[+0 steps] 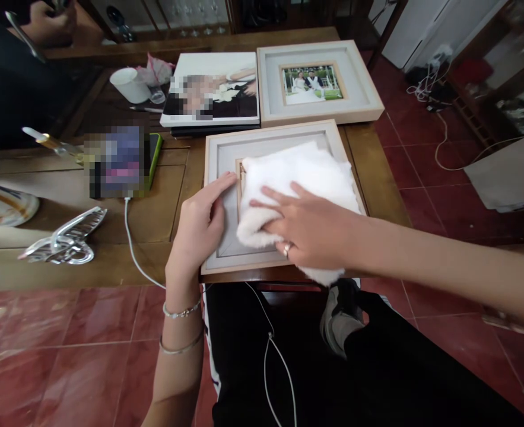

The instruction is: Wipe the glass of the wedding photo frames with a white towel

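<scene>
A light wooden picture frame (226, 264) lies flat at the table's front edge. A fluffy white cloth (306, 169) is spread over it and hides most of its middle. My right hand (308, 225), with a ring on one finger, presses on the cloth, part of which is bunched under the fingers. At the frame's left side, my left hand (202, 222) holds the border, its index finger reaching over the face and the thumb lying on the frame. Behind it stands a similar frame (372, 112) with a photo of two people. Beside that one lies a photo album (239, 98).
Left on the wooden table (164, 196) are a phone (123, 163) on a white cable, a clear hair claw clip (68, 240), a white cup (130, 86) and crumpled pink plastic (157, 70). Another person's hand (52, 24) shows at top left. Red tiles (57, 356) cover the floor.
</scene>
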{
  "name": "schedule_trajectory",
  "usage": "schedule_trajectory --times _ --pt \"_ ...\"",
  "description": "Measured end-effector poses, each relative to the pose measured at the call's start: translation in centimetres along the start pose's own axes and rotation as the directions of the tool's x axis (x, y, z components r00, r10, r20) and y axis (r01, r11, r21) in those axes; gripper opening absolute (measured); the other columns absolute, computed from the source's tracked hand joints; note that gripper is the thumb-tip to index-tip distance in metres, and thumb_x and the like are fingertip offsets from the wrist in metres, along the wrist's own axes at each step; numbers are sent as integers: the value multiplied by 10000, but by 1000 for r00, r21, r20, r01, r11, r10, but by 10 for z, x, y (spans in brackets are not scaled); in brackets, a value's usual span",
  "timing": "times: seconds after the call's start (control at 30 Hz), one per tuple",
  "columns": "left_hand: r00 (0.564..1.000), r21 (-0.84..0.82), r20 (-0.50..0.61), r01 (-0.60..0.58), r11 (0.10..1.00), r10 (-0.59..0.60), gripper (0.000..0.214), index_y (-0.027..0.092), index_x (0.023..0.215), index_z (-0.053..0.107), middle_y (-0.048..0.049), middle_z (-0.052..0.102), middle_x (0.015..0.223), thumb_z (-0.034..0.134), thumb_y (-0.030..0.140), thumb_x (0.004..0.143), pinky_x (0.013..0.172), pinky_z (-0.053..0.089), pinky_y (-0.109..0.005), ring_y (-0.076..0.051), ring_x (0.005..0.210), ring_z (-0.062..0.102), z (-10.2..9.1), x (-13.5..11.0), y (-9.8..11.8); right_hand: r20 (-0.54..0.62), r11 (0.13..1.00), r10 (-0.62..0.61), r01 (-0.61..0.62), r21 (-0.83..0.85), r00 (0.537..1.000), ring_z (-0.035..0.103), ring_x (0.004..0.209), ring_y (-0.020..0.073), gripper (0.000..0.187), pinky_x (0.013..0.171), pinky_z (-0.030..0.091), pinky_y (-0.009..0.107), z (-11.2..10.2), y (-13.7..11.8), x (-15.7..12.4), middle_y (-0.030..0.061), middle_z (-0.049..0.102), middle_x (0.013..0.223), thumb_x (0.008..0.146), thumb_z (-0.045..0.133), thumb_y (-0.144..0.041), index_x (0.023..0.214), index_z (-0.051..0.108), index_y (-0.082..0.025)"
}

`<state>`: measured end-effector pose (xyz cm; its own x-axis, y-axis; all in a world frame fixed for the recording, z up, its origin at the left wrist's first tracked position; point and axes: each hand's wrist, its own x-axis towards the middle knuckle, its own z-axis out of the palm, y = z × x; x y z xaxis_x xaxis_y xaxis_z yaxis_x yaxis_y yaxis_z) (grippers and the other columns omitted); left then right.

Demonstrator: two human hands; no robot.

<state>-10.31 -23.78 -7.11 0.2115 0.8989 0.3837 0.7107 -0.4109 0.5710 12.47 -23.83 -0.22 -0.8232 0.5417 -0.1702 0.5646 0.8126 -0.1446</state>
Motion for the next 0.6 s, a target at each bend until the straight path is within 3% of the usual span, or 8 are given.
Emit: schedule_trajectory --times 0.13,0.3,0.4,0.6 --pt "1000 -10 1 2 1000 -2 489 224 1382 660 -39 685 1424 441 107 960 1164 515 -453 -248 1328 651 -1 0 1 -24 990 123 -124 -67 992 125 1612 400 495 1226 200 761 2 42 31 171 237 1720 985 488 -184 1463 586 -103" --pt "1000 0 0 31 1000 -31 486 216 1390 654 -46 697 1406 454 119 958 1133 537 -452 -248 1277 680 -2 0 5 -220 981 132 -160 -113 966 141 1602 436 473 1219 175 770 7 74 56 158 298 1709 970 490 -212 1413 632 -130" --pt "999 -11 -11 37 999 -37 480 192 1385 656 -61 712 1380 455 117 956 1101 557 -438 -251 1232 701 -2 0 5 -142 983 115 -134 -126 983 150 1596 444 452 1227 177 757 2 63 57 167 331 1694 960 477 -192 1359 667 -97" --pt "998 9 -10 67 998 -67 479 200 1391 643 -51 714 1377 460 127 954 1063 577 -417 -241 1198 712 -1 -1 5 136 1000 9 -11 13 991 216 1590 418 424 1206 259 750 -18 2 25 186 410 1646 972 462 -168 1321 692 -101"
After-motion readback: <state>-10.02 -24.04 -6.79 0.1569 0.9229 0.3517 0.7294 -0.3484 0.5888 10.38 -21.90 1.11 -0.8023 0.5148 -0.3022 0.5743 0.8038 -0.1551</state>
